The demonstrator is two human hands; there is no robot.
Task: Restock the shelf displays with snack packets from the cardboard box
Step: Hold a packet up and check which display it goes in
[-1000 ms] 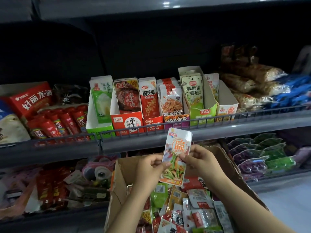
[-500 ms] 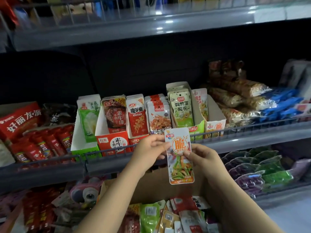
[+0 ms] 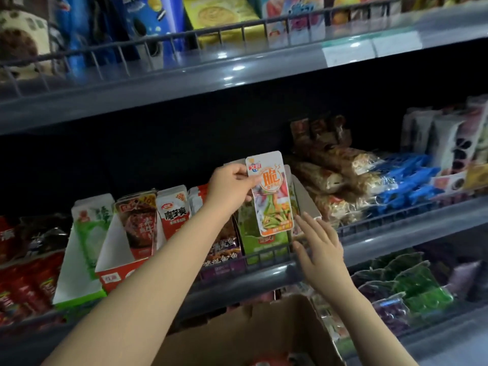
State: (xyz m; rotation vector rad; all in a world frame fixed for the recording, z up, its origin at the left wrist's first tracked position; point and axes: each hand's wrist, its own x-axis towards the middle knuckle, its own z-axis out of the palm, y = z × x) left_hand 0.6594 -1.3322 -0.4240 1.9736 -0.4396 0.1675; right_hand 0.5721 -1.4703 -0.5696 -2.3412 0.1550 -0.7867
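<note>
white and orange, the snack packet [image 3: 270, 194] stands upright in the air in front of the middle shelf [image 3: 383, 236], its top corner pinched by the left hand [image 3: 232, 187] between thumb and fingers. the packet hangs just in front of a green display carton [image 3: 260, 240] and of a white carton [image 3: 303, 199] that is at 3 o'clock from it. the right hand [image 3: 317, 244] is at 5 o'clock from the packet, fingers straight and spread, holding nothing; its fingertips [image 3: 299, 219] are near the packet's lower edge, and i cannot tell if they touch it.

at 9 o'clock from the left hand more cartons stand in a row on the same shelf: a red carton [image 3: 124, 273] with brown packets, and a white and green carton [image 3: 79, 262]. at 3 o'clock from the packet lie brown bags [image 3: 338, 175] and blue packets [image 3: 406, 178]. at 12 o'clock the upper shelf [image 3: 184, 75] carries biscuit packs behind a wire rail. at 6 o'clock, at the bottom edge, is the cardboard box [image 3: 250, 334], its flap open.
</note>
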